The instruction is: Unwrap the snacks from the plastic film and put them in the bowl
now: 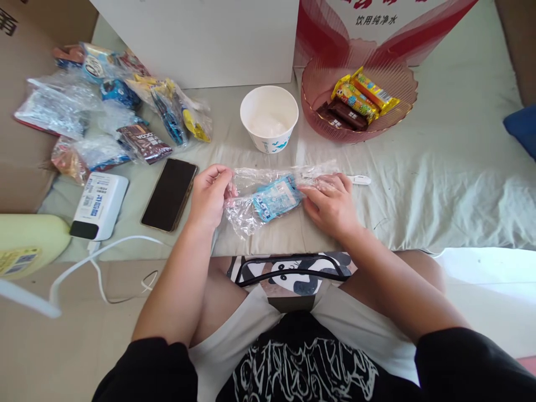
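A clear plastic bag [247, 215] lies stretched between my two hands near the front edge of the cloth-covered surface. Inside or under its film is a small blue snack packet [276, 198]; I cannot tell which. My left hand [210, 195] pinches the bag's left end between thumb and fingers. My right hand [330, 204] is closed on the bag's right end, beside the packet. From behind the right fingers sticks out the end of a white utility knife-like tool [360, 180]. Just beyond the bag stands an upright white paper bowl [269, 120].
A pink ribbed glass bowl [360, 137] at the back right holds yellow and brown wrapped snacks. Several snack packets [144, 140] are heaped at the left. Nearer are a phone [170, 194], a white power bank [100, 204] with a cable, and a pale yellow bottle [33, 240]. Boxes stand behind.
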### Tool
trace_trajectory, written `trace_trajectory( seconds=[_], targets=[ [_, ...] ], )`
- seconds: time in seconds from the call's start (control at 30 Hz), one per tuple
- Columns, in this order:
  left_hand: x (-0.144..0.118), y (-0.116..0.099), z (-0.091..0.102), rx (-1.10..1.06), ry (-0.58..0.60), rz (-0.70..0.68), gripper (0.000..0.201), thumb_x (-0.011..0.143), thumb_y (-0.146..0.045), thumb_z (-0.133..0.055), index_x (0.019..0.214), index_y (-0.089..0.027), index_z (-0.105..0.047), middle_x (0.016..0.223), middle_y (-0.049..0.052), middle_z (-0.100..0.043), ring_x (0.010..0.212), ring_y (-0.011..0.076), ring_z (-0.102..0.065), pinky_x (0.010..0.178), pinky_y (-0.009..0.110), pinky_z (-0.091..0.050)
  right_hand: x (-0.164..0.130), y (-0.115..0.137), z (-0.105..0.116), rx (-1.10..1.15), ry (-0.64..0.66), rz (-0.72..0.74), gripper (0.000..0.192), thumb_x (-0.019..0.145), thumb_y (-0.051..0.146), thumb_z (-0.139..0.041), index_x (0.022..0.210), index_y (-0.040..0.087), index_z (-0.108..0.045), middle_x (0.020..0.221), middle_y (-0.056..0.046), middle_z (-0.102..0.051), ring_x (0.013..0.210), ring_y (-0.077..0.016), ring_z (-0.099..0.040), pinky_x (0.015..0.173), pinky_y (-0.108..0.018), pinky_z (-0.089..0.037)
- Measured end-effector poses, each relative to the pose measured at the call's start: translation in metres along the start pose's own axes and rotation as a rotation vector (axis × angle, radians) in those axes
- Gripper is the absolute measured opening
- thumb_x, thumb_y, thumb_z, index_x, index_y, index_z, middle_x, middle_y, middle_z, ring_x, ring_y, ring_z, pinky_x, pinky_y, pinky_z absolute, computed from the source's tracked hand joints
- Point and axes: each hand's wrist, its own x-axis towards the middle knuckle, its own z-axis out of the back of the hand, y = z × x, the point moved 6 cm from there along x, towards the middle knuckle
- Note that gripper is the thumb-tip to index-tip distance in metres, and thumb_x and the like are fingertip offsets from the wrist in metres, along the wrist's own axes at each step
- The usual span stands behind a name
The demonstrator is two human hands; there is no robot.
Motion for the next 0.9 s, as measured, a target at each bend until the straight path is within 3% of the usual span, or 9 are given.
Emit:
trace_trajectory(
  seconds=[0.13, 0.23, 0.3, 0.37, 0.47, 0.57, 0.67, 0.77, 0.9],
  targets=[
    [0.004, 0.001, 0.003, -0.01, -0.042, -0.023, 0.013, 0.079, -0.019, -0.064, 0.066, -0.021, -0.063, 0.046, -0.006, -0.05, 0.036, 0.0086, -0.041, 0.033, 0.021, -0.025, 0.003, 0.01, 0.021, 0.068, -0.126, 0.132, 0.014, 0.094, 0.018, -0.063, 0.088, 0.026, -0.073, 0.097, -0.004, -0.075, 0.107, -0.0239, -0.064, 0.1, -0.043, -0.043],
    [0.005, 0.0, 0.003, -0.004, -0.056, -0.028, 0.017, 0.081, -0.015, -0.06, 0.065, -0.021, -0.062, 0.046, -0.005, -0.052, 0.035, 0.0084, -0.04, 0.034, 0.021, -0.025, 0.001, 0.026, 0.033, 0.226, -0.097, 0.283, 0.014, 0.091, 0.018, -0.059, 0.083, 0.022, -0.069, 0.108, -0.007, -0.076, 0.117, -0.0265, -0.064, 0.104, -0.046, -0.045],
    [0.005, -0.001, 0.003, -0.004, -0.069, -0.032, 0.02, 0.082, -0.012, -0.059, 0.064, -0.02, -0.061, 0.045, -0.005, -0.053, 0.034, 0.0082, -0.039, 0.034, 0.021, -0.024, -0.003, 0.038, 0.032, 0.33, 0.001, 0.394, 0.021, 0.093, 0.019, -0.054, 0.076, 0.021, -0.065, 0.101, -0.007, -0.076, 0.104, -0.0231, -0.066, 0.094, -0.041, -0.049],
    [0.004, -0.002, 0.002, -0.017, -0.076, -0.035, 0.022, 0.083, -0.01, -0.058, 0.064, -0.02, -0.061, 0.044, -0.005, -0.053, 0.033, 0.0082, -0.038, 0.034, 0.022, -0.024, -0.009, 0.044, 0.025, 0.355, 0.11, 0.441, 0.03, 0.097, 0.021, -0.049, 0.07, 0.021, -0.062, 0.079, -0.005, -0.07, 0.075, -0.0166, -0.061, 0.072, -0.034, -0.046],
    [0.004, -0.002, 0.0, -0.065, -0.053, -0.039, 0.023, 0.085, -0.009, -0.058, 0.065, -0.02, -0.062, 0.044, -0.005, -0.052, 0.034, 0.0084, -0.038, 0.035, 0.022, -0.023, -0.015, 0.038, 0.01, 0.239, 0.21, 0.335, 0.032, 0.103, 0.025, -0.045, 0.087, 0.021, -0.072, 0.053, 0.002, -0.052, 0.05, -0.0125, -0.039, 0.054, -0.031, -0.027],
    [0.004, 0.0, -0.003, -0.137, -0.016, -0.015, 0.025, 0.088, -0.008, -0.057, 0.065, -0.02, -0.061, 0.043, -0.005, -0.049, 0.035, 0.0082, -0.035, 0.035, 0.022, -0.02, -0.015, 0.025, 0.0, 0.109, 0.231, 0.144, 0.031, 0.103, 0.023, -0.045, 0.111, 0.023, -0.075, 0.051, 0.003, -0.052, 0.047, -0.0126, -0.037, 0.052, -0.031, -0.021],
    [0.001, 0.002, -0.012, -0.266, 0.087, 0.043, 0.027, 0.09, -0.01, -0.057, 0.066, -0.019, -0.06, 0.047, -0.005, -0.049, 0.041, 0.0079, -0.041, 0.04, 0.019, -0.029, -0.008, 0.02, 0.001, 0.056, 0.152, 0.059, 0.023, 0.099, 0.022, -0.053, 0.107, 0.023, -0.075, 0.072, -0.003, -0.069, 0.061, -0.0152, -0.054, 0.058, -0.03, -0.033],
    [-0.006, 0.002, -0.023, -0.433, 0.219, 0.114, 0.023, 0.093, -0.018, -0.063, 0.071, -0.019, -0.059, 0.066, -0.001, -0.064, 0.062, 0.0103, -0.062, 0.062, 0.02, -0.051, 0.001, 0.028, 0.003, 0.125, 0.087, 0.128, 0.022, 0.098, 0.022, -0.058, 0.113, 0.023, -0.074, 0.103, -0.009, -0.077, 0.092, -0.0224, -0.068, 0.08, -0.035, -0.05],
    [-0.017, 0.005, -0.032, -0.542, 0.365, 0.25, 0.021, 0.093, -0.034, -0.069, 0.081, -0.023, -0.057, 0.096, 0.001, -0.075, 0.094, 0.0216, -0.074, 0.078, 0.033, -0.059, 0.006, 0.036, -0.006, 0.268, 0.144, 0.206, 0.037, 0.097, 0.024, -0.06, 0.133, 0.018, -0.065, 0.14, -0.014, -0.068, 0.134, -0.0307, -0.06, 0.109, -0.048, -0.049]
  ],
)
